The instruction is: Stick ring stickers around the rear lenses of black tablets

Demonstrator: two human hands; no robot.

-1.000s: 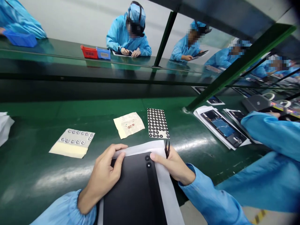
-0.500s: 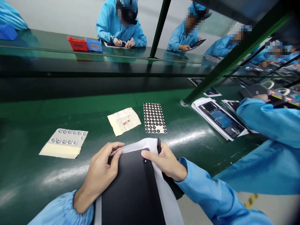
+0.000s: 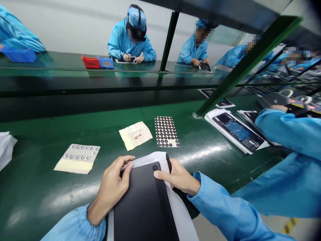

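A black tablet (image 3: 142,204) lies back side up on a white sheet (image 3: 185,214), with a round camera lens ring near its top right corner. My left hand (image 3: 115,184) is closed on its top left edge, pinching tablet and sheet between thumb and fingers. At the top right edge, my right hand (image 3: 178,175) is closed too, its thumb flat on the back just below the ring. A dark, slim tool, apparently tweezers (image 3: 168,161), shows between the right hand's fingers and the sheet; most of it is hidden.
Ahead lie a sheet of black ring stickers (image 3: 167,131), a cream paper (image 3: 135,135) and a sheet of small outlined stickers (image 3: 77,158). An opened tablet (image 3: 238,130) rests on papers at right, near a slanted green post (image 3: 225,80) and a co-worker's sleeve (image 3: 288,130).
My right thumb has slid down off the camera area, uncovering the ring. The view has tilted up and left, bringing white papers in at the left edge. A co-worker opposite has lowered a tablet.
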